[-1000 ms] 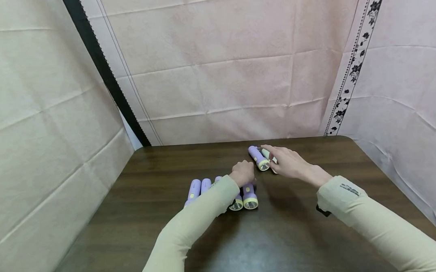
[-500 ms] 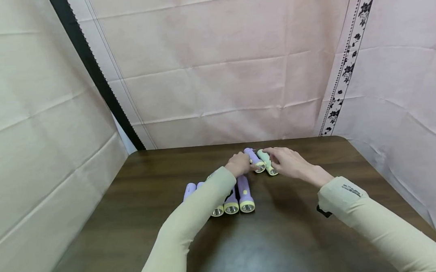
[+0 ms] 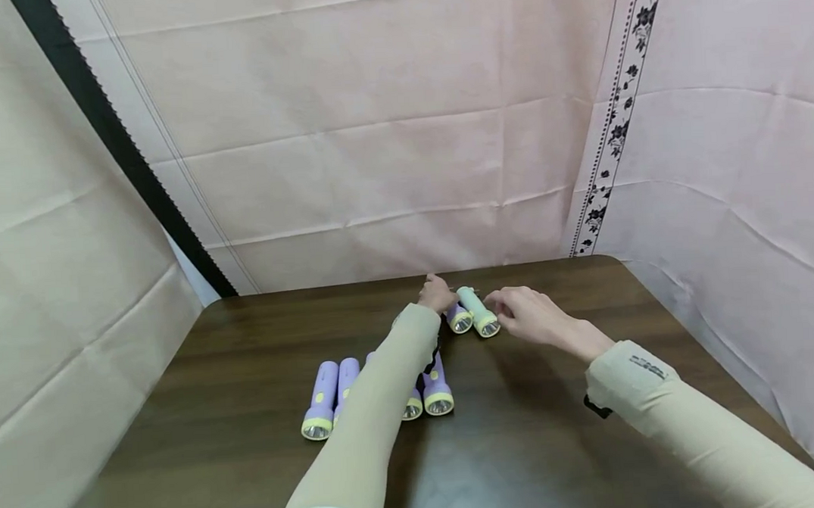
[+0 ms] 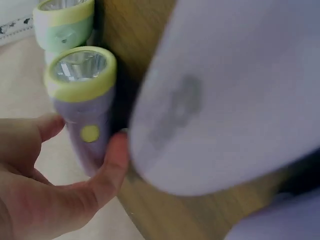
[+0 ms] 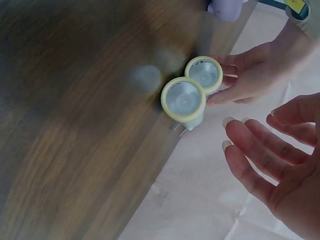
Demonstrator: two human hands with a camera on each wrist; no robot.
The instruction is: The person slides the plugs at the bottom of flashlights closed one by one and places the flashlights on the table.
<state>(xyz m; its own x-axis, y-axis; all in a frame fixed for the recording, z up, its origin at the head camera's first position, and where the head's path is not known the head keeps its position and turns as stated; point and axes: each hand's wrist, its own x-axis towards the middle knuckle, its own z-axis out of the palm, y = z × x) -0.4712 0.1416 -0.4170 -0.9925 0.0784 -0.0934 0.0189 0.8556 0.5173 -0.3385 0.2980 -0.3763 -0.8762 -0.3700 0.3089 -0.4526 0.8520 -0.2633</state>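
At the back of the table, my left hand (image 3: 438, 293) pinches a purple flashlight (image 4: 90, 117) between thumb and finger, its yellow-rimmed lens facing the near side. Right beside it lies a mint-green flashlight (image 3: 478, 311), also with a yellow rim. My right hand (image 3: 532, 315) hovers just right of the green one, fingers loosely bent and holding nothing; the right wrist view shows a gap between these fingertips and both lenses. Nearer to me, several purple flashlights (image 3: 322, 398) lie side by side in a row, partly hidden by my left sleeve.
The dark wooden table (image 3: 236, 413) ends at a back edge close behind the two far flashlights. Pale cloth (image 3: 348, 165) hangs behind and on both sides. In the left wrist view, a large blurred purple shape (image 4: 225, 100) fills the right side, very near the camera.
My left hand has moved from the row back to the far purple flashlight and taken hold of it. My right hand has drawn slightly away from the green flashlight. The head view has turned right.
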